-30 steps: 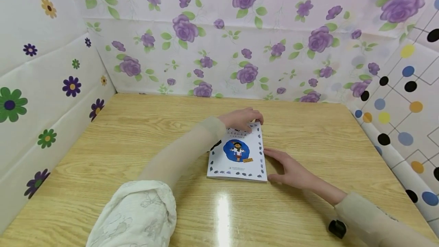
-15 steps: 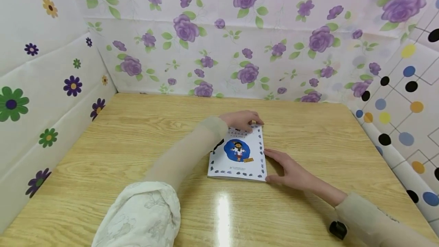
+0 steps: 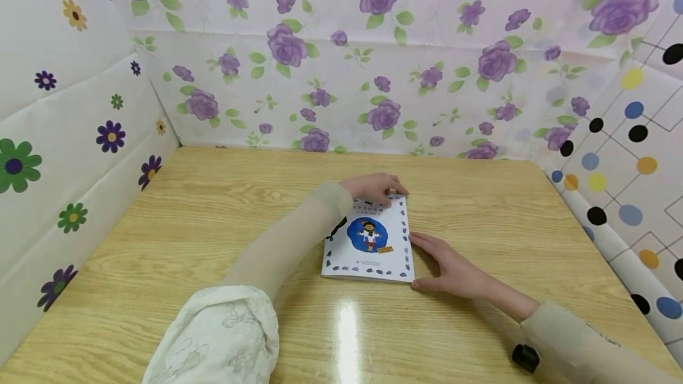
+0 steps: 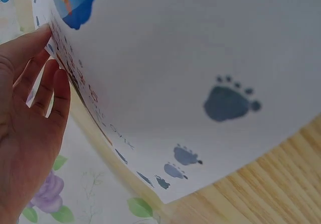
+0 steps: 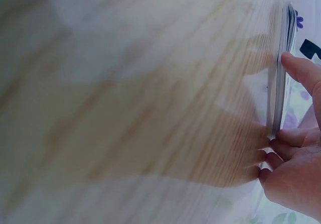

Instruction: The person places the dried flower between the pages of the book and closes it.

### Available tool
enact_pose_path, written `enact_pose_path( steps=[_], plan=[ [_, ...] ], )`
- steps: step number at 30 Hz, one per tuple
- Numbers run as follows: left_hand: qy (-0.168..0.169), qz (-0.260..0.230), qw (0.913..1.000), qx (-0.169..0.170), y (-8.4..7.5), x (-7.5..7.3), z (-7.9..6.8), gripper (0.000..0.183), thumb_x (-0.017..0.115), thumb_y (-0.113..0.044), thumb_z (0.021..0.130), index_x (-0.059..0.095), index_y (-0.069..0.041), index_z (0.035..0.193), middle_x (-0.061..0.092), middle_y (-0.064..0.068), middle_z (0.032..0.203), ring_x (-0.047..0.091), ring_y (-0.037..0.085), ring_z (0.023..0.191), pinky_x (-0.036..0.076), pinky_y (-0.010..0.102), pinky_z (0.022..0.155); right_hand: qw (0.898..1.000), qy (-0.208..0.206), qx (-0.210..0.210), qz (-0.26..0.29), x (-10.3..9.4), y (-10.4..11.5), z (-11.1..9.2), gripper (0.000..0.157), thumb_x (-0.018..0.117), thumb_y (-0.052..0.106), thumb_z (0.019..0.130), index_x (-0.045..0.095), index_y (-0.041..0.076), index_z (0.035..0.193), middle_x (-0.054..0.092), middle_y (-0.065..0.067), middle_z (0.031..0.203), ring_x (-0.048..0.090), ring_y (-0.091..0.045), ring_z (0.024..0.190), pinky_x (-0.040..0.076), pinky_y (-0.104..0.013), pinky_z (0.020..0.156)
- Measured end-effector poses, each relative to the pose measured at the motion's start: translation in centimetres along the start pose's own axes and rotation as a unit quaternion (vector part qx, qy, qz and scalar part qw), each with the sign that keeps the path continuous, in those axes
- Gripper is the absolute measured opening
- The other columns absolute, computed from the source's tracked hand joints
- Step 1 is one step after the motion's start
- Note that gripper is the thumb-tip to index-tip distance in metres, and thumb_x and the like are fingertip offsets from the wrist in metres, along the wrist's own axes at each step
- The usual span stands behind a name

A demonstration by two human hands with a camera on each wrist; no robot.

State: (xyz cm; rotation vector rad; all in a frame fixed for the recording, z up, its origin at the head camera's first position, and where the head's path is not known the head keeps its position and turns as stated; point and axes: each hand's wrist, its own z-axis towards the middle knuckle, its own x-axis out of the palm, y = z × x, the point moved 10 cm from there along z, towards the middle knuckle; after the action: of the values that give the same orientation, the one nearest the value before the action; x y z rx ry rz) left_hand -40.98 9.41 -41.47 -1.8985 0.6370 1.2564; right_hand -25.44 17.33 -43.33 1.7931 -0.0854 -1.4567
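A thin white picture book [image 3: 368, 262] lies face up on the wooden table, its cover showing a figure on a blue patch inside a border of small footprints. My left hand [image 3: 373, 187] reaches across to its top edge, thumb on the cover near the far right corner, fingers bent over the edge. The cover [image 4: 150, 83] fills much of the left wrist view. Along the book's right side, my right hand [image 3: 453, 268] has thumb and fingers spread, the thumb by the near corner and the index fingertip farther up. Its fingertips touch the page edges [image 5: 281, 93] in the right wrist view.
The wooden table [image 3: 213, 194] is bounded by a back wall [image 3: 341, 93] with purple roses and side walls with printed flowers and dots. A black strap piece [image 3: 525, 357] sits at the right wrist. Light reflects off the near tabletop.
The left hand has shifted slightly nearer along with the book's top edge. The right thumb has moved slightly at the near corner; otherwise the right hand stays beside the book.
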Motion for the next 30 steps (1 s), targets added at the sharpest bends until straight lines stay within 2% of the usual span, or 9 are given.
enact_pose_path(
  steps=[10, 30],
  plan=[
    [-0.005, -0.014, 0.9999, -0.004, -0.04, -0.16, -0.16, 0.05, 0.059, -0.015, 0.098, 0.049, -0.019, 0.147, 0.051, 0.004, 0.144, 0.052, 0.02, 0.112, 0.041, 0.034, 0.1, 1.0, 0.001, -0.011, -0.016, 0.12, -0.21, 0.02, 0.091, 0.075, 0.047, 0.085, 0.031, 0.01, 0.155, 0.03, -0.014, 0.161, 0.028, -0.04, 0.148, 0.028, -0.061, 0.115],
    [-0.011, -0.019, 0.9997, 0.003, -0.22, -0.3, -0.25, 0.05, 0.061, -0.014, 0.097, 0.051, -0.018, 0.145, 0.053, 0.005, 0.142, 0.053, 0.02, 0.112, 0.041, 0.034, 0.102, 0.999, 0.003, -0.007, -0.032, -0.01, 0.11, -0.01, 0.089, 0.076, 0.044, 0.084, 0.035, 0.007, 0.153, 0.034, -0.016, 0.159, 0.031, -0.04, 0.146, 0.03, -0.059, 0.114]
  ],
)
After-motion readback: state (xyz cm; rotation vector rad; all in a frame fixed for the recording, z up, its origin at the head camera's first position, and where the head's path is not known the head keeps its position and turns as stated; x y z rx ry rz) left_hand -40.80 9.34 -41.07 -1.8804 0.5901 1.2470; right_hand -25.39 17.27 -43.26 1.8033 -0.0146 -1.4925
